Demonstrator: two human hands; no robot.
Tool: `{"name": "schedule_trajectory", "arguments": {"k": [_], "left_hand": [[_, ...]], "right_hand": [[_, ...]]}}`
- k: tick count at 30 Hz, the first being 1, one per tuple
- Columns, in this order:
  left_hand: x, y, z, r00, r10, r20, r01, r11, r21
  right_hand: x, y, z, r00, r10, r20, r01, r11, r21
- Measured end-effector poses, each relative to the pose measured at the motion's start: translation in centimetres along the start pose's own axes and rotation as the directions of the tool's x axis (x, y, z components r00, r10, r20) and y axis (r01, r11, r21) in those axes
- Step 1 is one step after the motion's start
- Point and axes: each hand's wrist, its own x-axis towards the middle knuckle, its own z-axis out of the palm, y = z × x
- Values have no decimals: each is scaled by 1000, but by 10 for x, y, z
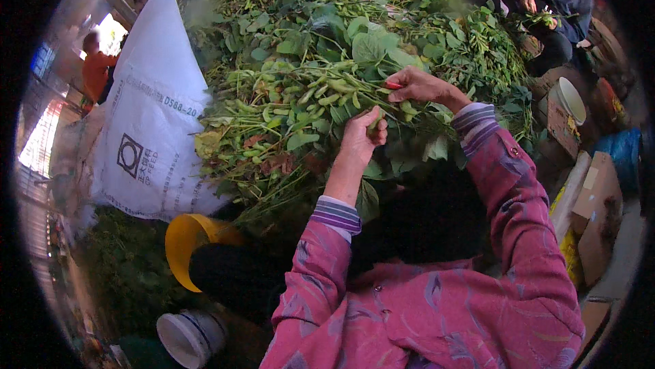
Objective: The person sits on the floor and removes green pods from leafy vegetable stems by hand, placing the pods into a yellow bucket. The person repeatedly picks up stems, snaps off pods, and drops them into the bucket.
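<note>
Plucked-looking green pods show in my left hand (366,131), its fingers curled around them. Just up and to the right, my right hand (422,87) pinches the stems of a soybean plant (332,87), and something small and red shows at its fingertips. The plant's pods and leaves stretch leftward from my right hand. Beneath and beyond both hands lies a large heap of green soybean plants (286,46), some leaves yellowed or brown. A white woven feed sack (153,128) with printing stands against the heap's left side.
A yellow boot top (179,251) is at my leg, with a white bucket (189,338) below it. At the right are a pale bucket (570,100), cardboard (598,215) and a blue container (621,154). One person (552,10) sits upper right holding stems; another (97,72) is far left.
</note>
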Motion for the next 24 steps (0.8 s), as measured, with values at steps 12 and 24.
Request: {"name": "schedule_trajectory", "arguments": {"k": [12,24], "left_hand": [[-5,-8,-1,999,-25,-36,23,998,-55],[6,-12,-12,998,-55,-37,52,996,-66]], "right_hand": [[-6,8,1,981,100,-165,-113,991,-72],[-37,-10,5,917,270,-293,-332,924,-189]]}}
